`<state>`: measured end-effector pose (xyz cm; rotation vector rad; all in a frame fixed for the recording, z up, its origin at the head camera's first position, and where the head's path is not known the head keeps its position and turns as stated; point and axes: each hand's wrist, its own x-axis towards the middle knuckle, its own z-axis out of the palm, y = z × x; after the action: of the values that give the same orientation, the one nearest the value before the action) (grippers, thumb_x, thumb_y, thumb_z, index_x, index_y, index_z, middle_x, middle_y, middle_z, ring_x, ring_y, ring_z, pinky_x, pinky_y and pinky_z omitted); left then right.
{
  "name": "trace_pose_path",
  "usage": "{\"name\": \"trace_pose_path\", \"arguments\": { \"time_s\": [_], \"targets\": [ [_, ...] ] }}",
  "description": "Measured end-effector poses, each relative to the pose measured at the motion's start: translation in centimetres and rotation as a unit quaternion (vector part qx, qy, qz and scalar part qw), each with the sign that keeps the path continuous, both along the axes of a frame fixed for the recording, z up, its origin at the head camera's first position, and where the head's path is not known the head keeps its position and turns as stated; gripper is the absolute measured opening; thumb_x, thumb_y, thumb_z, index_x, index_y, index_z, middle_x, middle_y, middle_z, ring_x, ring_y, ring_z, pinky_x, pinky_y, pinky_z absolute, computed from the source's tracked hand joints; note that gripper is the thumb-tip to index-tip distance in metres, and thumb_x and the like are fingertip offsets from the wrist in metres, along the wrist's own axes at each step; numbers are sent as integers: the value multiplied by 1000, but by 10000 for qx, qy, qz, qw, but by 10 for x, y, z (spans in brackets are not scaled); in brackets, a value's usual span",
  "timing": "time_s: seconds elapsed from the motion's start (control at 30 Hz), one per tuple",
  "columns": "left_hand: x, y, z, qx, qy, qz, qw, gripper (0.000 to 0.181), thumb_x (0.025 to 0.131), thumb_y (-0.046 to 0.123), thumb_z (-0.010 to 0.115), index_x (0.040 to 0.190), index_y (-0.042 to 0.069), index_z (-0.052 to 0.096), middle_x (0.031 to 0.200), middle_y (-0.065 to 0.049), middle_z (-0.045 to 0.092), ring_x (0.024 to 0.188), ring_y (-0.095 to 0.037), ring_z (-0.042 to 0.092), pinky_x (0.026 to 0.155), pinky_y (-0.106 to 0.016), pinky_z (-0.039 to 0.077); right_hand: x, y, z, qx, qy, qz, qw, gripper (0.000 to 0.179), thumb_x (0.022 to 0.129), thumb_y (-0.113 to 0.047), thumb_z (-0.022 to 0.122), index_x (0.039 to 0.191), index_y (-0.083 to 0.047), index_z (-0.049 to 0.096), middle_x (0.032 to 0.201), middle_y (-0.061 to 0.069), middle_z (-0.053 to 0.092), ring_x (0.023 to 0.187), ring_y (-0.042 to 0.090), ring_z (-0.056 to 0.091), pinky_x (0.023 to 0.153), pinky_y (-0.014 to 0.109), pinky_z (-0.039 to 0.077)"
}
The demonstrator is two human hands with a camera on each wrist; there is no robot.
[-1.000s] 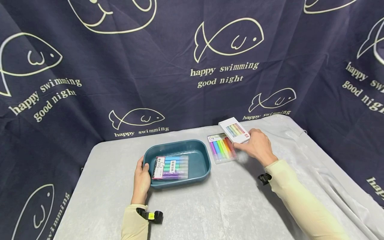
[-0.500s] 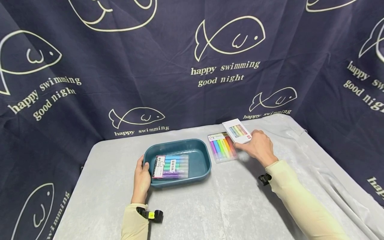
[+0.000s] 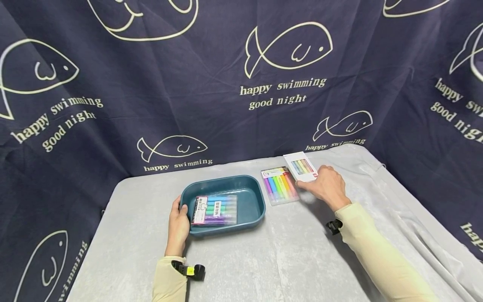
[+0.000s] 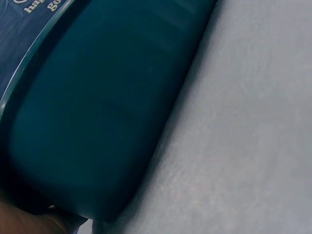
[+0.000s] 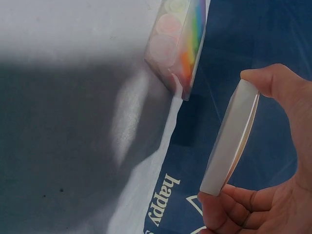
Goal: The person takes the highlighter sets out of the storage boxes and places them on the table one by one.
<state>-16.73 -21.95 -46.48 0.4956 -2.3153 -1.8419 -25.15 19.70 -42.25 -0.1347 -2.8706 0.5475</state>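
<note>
My left hand [image 3: 179, 224] grips the left end of a dark teal plastic bin [image 3: 250, 195], thumb at the rim. Inside the bin, toward that end, lies a clear pack of blue, green and purple markers [image 3: 224, 209]. My right hand [image 3: 327, 185] holds a white box [image 3: 290, 158] with a window showing pastel colours. In the right wrist view, thumb and fingers pinch the white box [image 5: 230, 141] by opposite edges, clear of the cloth. Just left of it, a transparent pack of rainbow-coloured markers [image 3: 279, 186] lies on the table, its upper right corner overlapped by the box in the head view.
A pale grey cloth [image 3: 234, 268] covers the table, wrinkled along the right side. Behind and at both sides hangs a navy curtain [image 3: 211, 84] with white fish and lettering, close to the table's back edge.
The white box has shifted right and slightly toward me in my right hand, turning a little and uncovering more of the rainbow marker pack. My left hand and the bin stay put.
</note>
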Motion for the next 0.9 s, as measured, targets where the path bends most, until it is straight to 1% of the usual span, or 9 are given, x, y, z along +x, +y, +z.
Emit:
{"name": "trace_pose_path", "arguments": {
  "time_s": [0.3, 0.6, 0.9],
  "targets": [
    [0, 1, 0, -13, 0, -13, 10000, 50, 108, 12, 31, 157, 5, 28, 165, -20, 28, 157, -37, 19, 129, -55, 14, -2, 4, -5, 56, -14, -66, 10000, 66, 66, -59, 80, 82, 0, 54, 81, 20, 59, 69, 37, 61, 53, 44, 46],
    [-1, -1, -4, 6, -15, -13, 10000, 50, 107, 11, 31, 157, 5, 30, 165, -20, 29, 157, -37, 20, 129, -55, 14, 0, 7, -10, 281, 81, -100, 9995, 76, 66, -61, 81, 89, 9, 59, 84, 27, 62, 75, 46, 65, 58, 51, 51],
    [-1, -1, -5, -1, -17, -18, 10000, 50, 107, 11, 32, 157, 6, 29, 165, -20, 29, 157, -37, 20, 129, -56, 14, 0, 8, -12, 421, -63, -133, 9990, 80, 66, -62, 79, 90, 11, 60, 84, 27, 62, 74, 44, 65, 55, 48, 50]
  ]
}}
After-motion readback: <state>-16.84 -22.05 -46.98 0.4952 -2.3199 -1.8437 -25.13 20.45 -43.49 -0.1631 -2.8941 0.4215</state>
